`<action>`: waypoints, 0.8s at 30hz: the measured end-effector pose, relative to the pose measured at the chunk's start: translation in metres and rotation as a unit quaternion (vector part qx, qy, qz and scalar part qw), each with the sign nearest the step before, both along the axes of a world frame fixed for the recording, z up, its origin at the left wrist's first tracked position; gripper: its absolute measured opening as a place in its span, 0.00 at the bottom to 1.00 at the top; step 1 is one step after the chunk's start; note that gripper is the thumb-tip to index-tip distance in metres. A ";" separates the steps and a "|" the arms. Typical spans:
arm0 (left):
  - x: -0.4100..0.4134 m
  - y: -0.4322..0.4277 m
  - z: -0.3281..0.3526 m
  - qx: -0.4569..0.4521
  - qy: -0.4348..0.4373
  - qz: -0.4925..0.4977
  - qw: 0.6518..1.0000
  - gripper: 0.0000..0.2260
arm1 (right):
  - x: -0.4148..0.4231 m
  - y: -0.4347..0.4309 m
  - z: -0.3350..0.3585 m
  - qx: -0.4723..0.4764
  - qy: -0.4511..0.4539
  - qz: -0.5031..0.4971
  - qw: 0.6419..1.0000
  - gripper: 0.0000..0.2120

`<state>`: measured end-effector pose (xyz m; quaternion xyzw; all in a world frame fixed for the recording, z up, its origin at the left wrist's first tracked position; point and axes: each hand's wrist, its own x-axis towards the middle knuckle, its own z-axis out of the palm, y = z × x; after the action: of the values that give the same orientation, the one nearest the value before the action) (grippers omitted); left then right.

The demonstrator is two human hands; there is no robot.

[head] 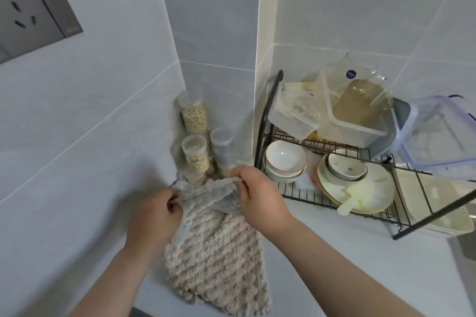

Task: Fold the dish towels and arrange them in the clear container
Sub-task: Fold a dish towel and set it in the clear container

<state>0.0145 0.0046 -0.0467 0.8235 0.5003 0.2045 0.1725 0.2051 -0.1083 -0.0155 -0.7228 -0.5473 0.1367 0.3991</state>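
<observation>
The beige waffle dish towel (213,260) hangs from both hands, its long axis running from the fingers (239,171) down toward the person. The left hand (154,216) and right hand (260,195) each pinch its folded-over top edge, close together. Just beyond the fingers stand oat jars (194,116) in the wall corner. To their right is bare counter (334,239), then a black dish rack (260,131). A clear container (355,90) on the rack bears a round purple sticker (350,74), unreadable.
</observation>
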 end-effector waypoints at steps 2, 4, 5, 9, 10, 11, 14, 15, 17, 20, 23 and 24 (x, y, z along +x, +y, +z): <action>-0.003 -0.007 0.011 0.005 0.008 0.015 1.000 0.06 | 0.007 -0.017 0.010 0.012 -0.021 0.011 1.000 0.11; -0.005 -0.016 0.021 0.031 0.004 0.013 0.999 0.09 | 0.015 -0.034 0.018 0.034 -0.036 0.016 0.999 0.11; -0.005 -0.021 0.025 0.047 -0.004 0.004 0.999 0.09 | 0.019 -0.043 0.023 0.046 -0.038 0.011 0.998 0.11; 0.001 -0.039 0.054 0.108 -0.028 -0.068 0.991 0.06 | 0.042 -0.089 0.049 0.064 -0.039 -0.052 0.996 0.09; 0.007 -0.046 0.062 0.122 -0.029 -0.092 0.988 0.06 | 0.053 -0.104 0.055 0.067 -0.048 -0.070 0.994 0.08; 0.015 -0.052 0.069 0.132 -0.026 -0.115 0.984 0.05 | 0.064 -0.118 0.060 0.066 -0.062 -0.089 0.992 0.07; 0.056 -0.073 0.089 0.155 -0.032 -0.172 0.972 0.04 | 0.103 -0.161 0.067 0.038 -0.086 -0.153 0.984 0.08; 0.074 -0.079 0.092 0.150 -0.037 -0.196 0.968 0.04 | 0.116 -0.174 0.068 0.033 -0.084 -0.175 0.980 0.08; 0.113 -0.089 0.092 0.125 -0.050 -0.248 0.959 0.06 | 0.138 -0.201 0.067 0.013 -0.065 -0.213 0.975 0.08; 0.158 -0.110 0.087 0.102 -0.071 -0.277 0.953 0.10 | 0.166 -0.238 0.062 -0.002 -0.027 -0.240 0.970 0.07; 0.177 -0.133 0.084 0.112 -0.076 -0.301 0.944 0.12 | 0.180 -0.274 0.059 -0.005 0.007 -0.235 0.972 0.06; 0.177 -0.139 0.081 0.109 -0.075 -0.311 0.941 0.12 | 0.182 -0.286 0.056 -0.008 0.023 -0.225 0.974 0.07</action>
<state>0.1912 -0.1349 0.0342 0.9339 0.1797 0.2557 0.1736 0.3871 -0.3941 0.0403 -0.8273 -0.3604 0.0641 0.4261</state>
